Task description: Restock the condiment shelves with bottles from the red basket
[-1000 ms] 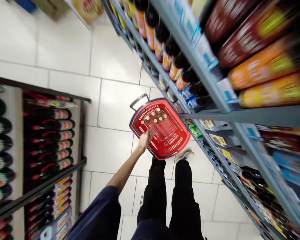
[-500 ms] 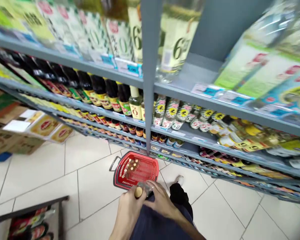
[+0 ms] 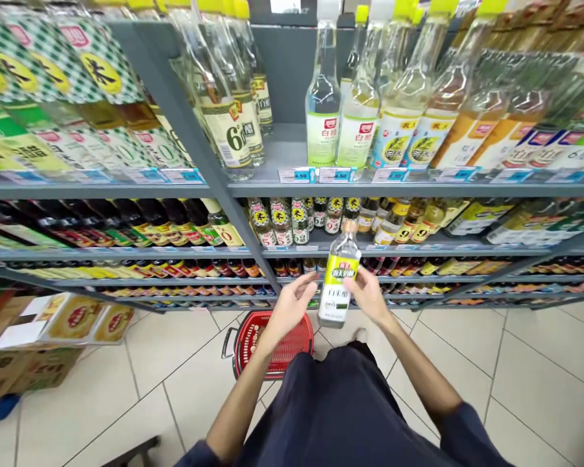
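Clear bottle (image 3: 335, 297), slightly tilted with its label showing, is pinched at the side by the right hand (image 3: 368, 298); the left hand (image 3: 294, 301), loosely spread, is just beside it. Half a second ago both hands were together; now they are apart, above the red basket (image 3: 299, 340), before the shelves (image 3: 403, 189).

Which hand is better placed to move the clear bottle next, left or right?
Probably the right hand: its fingers hold the clear bottle at one side, over the label. The left hand is open beside it, apparently not touching.
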Tool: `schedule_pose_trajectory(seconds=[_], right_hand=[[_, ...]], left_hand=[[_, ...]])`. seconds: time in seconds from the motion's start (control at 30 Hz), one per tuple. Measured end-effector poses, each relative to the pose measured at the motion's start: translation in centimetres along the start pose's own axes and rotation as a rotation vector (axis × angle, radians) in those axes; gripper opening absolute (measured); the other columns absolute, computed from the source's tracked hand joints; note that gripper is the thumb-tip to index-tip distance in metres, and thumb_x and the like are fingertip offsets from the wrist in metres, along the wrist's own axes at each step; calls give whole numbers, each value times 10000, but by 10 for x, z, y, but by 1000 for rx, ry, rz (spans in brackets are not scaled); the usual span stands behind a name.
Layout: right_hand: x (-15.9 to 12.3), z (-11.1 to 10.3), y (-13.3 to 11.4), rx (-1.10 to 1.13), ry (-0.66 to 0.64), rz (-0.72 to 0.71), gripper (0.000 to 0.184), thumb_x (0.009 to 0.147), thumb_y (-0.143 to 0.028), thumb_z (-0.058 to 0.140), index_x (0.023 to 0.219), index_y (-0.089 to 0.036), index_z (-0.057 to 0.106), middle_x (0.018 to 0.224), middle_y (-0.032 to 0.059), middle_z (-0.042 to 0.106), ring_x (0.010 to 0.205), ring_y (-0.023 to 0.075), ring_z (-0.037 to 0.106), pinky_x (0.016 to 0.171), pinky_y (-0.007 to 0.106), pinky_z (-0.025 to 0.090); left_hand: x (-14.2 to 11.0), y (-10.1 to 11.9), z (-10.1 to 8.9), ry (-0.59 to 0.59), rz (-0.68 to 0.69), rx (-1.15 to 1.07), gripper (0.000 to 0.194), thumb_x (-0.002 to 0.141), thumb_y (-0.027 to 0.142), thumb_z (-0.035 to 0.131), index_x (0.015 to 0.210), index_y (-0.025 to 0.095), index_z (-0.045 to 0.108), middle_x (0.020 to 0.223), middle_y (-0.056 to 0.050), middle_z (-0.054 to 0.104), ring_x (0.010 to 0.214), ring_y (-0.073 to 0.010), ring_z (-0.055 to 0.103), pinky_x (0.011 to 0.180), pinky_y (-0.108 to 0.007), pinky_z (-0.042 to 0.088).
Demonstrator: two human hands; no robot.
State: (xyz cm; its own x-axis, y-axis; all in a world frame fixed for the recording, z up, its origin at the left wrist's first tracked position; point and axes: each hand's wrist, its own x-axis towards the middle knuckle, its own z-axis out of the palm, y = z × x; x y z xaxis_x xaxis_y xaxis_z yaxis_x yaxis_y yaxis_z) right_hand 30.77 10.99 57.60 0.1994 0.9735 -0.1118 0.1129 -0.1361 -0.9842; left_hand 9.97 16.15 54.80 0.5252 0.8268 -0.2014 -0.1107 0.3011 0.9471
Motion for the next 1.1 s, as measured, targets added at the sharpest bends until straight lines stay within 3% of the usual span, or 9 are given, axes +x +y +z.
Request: schedule_pose_trajectory(seconds=[0.1,0.23,0.4,0.67,0.8,0.93,1.1], right_hand=[[20,-10,-28,4,-11,-34,523,819,-553,806,1181,-192,693,1175,78,769,1065,246,727,999,399,597],[23,-15,-41,8,-35,-43,556,808,-554,819,1214,-199,683,1233,76,754,1114,244,718,1031,398,588],[4,-24,-29,-29,-39,-27,628,846,-484,807,1375,-225,589,1307,94,722,1167,232,710,1046,393,583],[-57,-36,2,-87,-4,152,541,891,-455,766,1363,-237,617,1336,92,710,1187,243,712,1080,434,577],[-73,-49,-3,-133,24,189,547,900,-456,756,1376,-229,607,1363,98,694,1206,255,702,1082,449,574],[-82,-71,-8,-129,16,181,531,886,-464,771,1338,-217,643,1325,103,714,1180,264,717,1075,458,580],[-96,-112,-7,-69,27,115,554,879,-467,777,1363,-231,643,1313,93,724,1165,261,722,1065,452,586]], left_hand=[[22,9,13,-166,31,-142,735,885,648,690,1393,121,620,1380,-186,686,1213,-298,695,1062,-424,557],[34,16,27,-198,89,-138,685,860,562,767,1373,128,632,1381,-172,688,1183,-298,710,1015,-403,585],[28,0,35,-244,31,-141,705,792,474,854,1384,162,634,1392,-156,685,1172,-297,715,1000,-413,593],[-1,-51,57,-360,-128,-233,650,814,445,843,1363,150,657,1363,-153,705,1179,-309,716,994,-415,598],[-7,-54,75,-404,-130,-278,621,829,439,835,1355,155,665,1361,-159,705,1184,-309,714,1008,-408,588],[-12,-50,97,-366,-117,-235,665,806,445,855,1372,155,661,1363,-163,704,1164,-309,721,1000,-410,588],[-15,-46,143,-338,-117,-199,659,809,455,850,1367,159,663,1340,-154,716,1143,-302,725,996,-416,589]])
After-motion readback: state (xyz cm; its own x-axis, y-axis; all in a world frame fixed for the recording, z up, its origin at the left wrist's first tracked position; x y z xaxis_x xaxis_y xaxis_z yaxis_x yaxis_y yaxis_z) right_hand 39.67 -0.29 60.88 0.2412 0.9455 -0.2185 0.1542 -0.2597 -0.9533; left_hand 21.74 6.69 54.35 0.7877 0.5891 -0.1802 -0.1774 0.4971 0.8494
